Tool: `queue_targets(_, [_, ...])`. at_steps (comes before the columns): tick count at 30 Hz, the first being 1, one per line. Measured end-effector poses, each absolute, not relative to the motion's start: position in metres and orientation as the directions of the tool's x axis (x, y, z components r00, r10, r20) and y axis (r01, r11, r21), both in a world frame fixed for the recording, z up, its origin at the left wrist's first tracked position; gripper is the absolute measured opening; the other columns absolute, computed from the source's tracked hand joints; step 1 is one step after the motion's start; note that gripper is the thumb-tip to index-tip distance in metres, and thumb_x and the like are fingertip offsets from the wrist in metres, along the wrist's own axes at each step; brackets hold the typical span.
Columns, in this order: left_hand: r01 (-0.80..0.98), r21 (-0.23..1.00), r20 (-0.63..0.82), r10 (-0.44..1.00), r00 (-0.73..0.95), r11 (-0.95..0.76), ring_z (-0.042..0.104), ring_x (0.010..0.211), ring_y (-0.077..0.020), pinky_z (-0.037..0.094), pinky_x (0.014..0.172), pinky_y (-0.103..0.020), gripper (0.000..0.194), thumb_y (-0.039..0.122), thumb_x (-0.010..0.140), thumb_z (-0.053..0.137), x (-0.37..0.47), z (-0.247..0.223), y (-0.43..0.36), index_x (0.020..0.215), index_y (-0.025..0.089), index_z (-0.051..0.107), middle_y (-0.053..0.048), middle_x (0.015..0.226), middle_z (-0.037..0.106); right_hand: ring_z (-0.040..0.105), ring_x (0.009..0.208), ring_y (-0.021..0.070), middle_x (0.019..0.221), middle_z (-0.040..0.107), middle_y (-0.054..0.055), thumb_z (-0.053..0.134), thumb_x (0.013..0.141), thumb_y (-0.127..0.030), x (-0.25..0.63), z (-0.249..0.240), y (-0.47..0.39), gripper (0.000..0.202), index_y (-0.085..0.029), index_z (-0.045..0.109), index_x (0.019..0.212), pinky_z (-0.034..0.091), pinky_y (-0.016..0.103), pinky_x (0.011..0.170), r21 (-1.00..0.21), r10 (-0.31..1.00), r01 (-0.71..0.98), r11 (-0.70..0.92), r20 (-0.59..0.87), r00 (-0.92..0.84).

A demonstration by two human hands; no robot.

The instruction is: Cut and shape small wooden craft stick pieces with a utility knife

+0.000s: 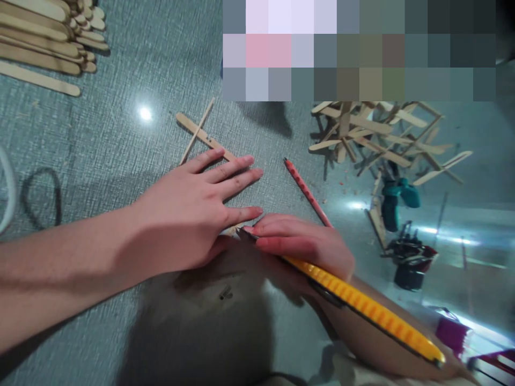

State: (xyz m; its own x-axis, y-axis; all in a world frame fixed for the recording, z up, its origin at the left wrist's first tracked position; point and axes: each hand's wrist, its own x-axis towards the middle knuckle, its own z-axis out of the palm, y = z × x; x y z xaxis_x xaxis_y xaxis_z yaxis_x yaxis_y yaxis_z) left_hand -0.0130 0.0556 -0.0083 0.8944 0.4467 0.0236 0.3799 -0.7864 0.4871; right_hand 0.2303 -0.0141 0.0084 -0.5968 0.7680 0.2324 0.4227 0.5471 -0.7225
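Note:
My left hand (197,201) lies flat with its fingers spread on the grey table, its fingertips touching or close to a notched craft stick (219,146). A thinner wooden stick (200,126) crosses that one near its far end. My right hand (306,244) grips a yellow utility knife (362,300). The knife's tip points at a bit of pale wood (231,231) by my left thumb and index finger; most of this wood is hidden under the hand. A red pencil (306,190) lies just beyond my right hand.
A heap of craft sticks (44,40) lies at the upper left. Joined sticks form an open lattice (374,134) at the upper right, near a teal object (396,198) and a dark container (410,268). A white curved rim (7,187) shows at the left edge.

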Motion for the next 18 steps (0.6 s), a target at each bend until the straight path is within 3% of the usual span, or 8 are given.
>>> queue_targets(6, [0.39,0.476,0.013,0.45,0.893,-0.788,0.032,0.161,-0.0344,0.019,0.132,-0.06,0.059,0.044,0.085,0.069,-0.012,-0.009,0.056,0.143,0.034,0.064,-0.006,0.17,0.04,0.08,0.099,0.0197,0.106,0.082,0.007,0.061,0.106,-0.026,0.229,0.011,-0.013,0.014,-0.023,0.069,0.116,0.067,0.034,0.09,-0.715,0.743,0.418,0.56,0.212,-0.634])
queue_targets(10, [0.407,0.452,-0.005,0.454,0.891,-0.794,0.032,0.161,-0.0333,0.021,0.132,-0.06,0.055,0.045,0.091,0.062,-0.011,-0.006,0.055,0.145,0.035,0.064,-0.008,0.17,0.04,0.078,0.094,0.0191,0.098,0.08,0.006,0.062,0.104,-0.021,0.223,0.012,-0.018,0.014,-0.023,0.07,0.116,0.066,0.032,0.084,-0.699,0.785,0.486,0.524,0.176,-0.594])
queue_targets(18, [0.408,0.46,0.009,0.464,0.886,-0.789,0.03,0.161,-0.0345,0.02,0.131,-0.061,0.056,0.043,0.092,0.057,-0.011,-0.005,0.053,0.147,0.032,0.062,-0.009,0.171,0.039,0.076,0.092,0.0198,0.093,0.077,0.003,0.068,0.099,-0.012,0.222,0.006,-0.022,0.018,-0.024,0.072,0.111,0.066,0.036,0.084,-0.715,0.767,0.417,0.562,0.261,-0.586])
